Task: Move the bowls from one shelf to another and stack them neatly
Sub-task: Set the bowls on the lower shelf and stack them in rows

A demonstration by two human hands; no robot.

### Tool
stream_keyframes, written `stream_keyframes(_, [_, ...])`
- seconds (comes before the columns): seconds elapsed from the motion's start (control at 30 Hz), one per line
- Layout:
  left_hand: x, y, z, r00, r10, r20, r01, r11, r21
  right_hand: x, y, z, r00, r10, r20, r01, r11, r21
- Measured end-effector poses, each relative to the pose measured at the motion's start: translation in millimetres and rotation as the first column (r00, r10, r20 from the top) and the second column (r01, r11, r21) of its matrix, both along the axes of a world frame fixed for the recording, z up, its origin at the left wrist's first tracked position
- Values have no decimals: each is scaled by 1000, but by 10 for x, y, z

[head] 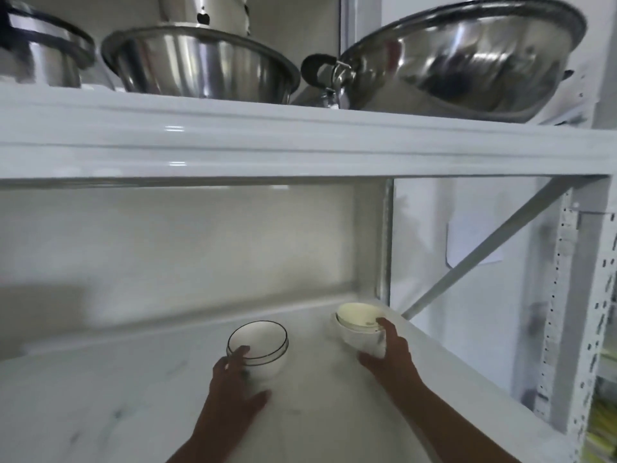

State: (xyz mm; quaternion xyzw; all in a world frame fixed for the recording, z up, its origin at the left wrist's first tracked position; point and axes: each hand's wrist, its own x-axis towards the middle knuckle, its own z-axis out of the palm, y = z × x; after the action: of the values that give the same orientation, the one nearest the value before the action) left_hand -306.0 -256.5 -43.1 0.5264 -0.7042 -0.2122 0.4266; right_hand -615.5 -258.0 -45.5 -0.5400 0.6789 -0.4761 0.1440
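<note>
On the white marbled shelf (100, 396) stand two small stacks of bowls. My left hand (233, 382) grips the near side of the white black-rimmed bowls (263, 335), with fingers over the rim and thumb low on the wall. Further right and deeper in, my right hand (387, 352) grips a stack of white bowls (357, 320) with a cream inside, fingers on the rim and thumb under the wall. That stack looks tilted toward me. I cannot tell whether it is touching the shelf.
The shelf above (300, 145) carries a steel bowl (200, 61), a big steel wok with a black handle (450, 55) and a pot (40, 51) at the left. A diagonal brace (484, 248) and a perforated upright (567, 295) bound the right side.
</note>
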Motion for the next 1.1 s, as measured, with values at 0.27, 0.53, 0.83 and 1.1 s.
stream_keyframes(0.27, [-32, -14, -88, 988, 97, 120, -80, 987, -137, -49, -284, 71, 998, -8, -63, 9, 1000, 17])
stream_keyframes(0.53, [-120, 50, -73, 985, 140, 102, -117, 973, -200, -52, -242, 98, 986, -72, -148, 78, 996, 37])
stream_keyframes(0.83, [-54, -198, 268, 950, 118, 288, -134, 990, 36, -82, -294, 40, 973, -38, -228, 42, 999, 10])
stream_keyframes(1.1, [-80, -153, 263, 966, 188, 175, -194, 981, 17, -73, -263, 85, 961, -42, -275, 56, 998, 43])
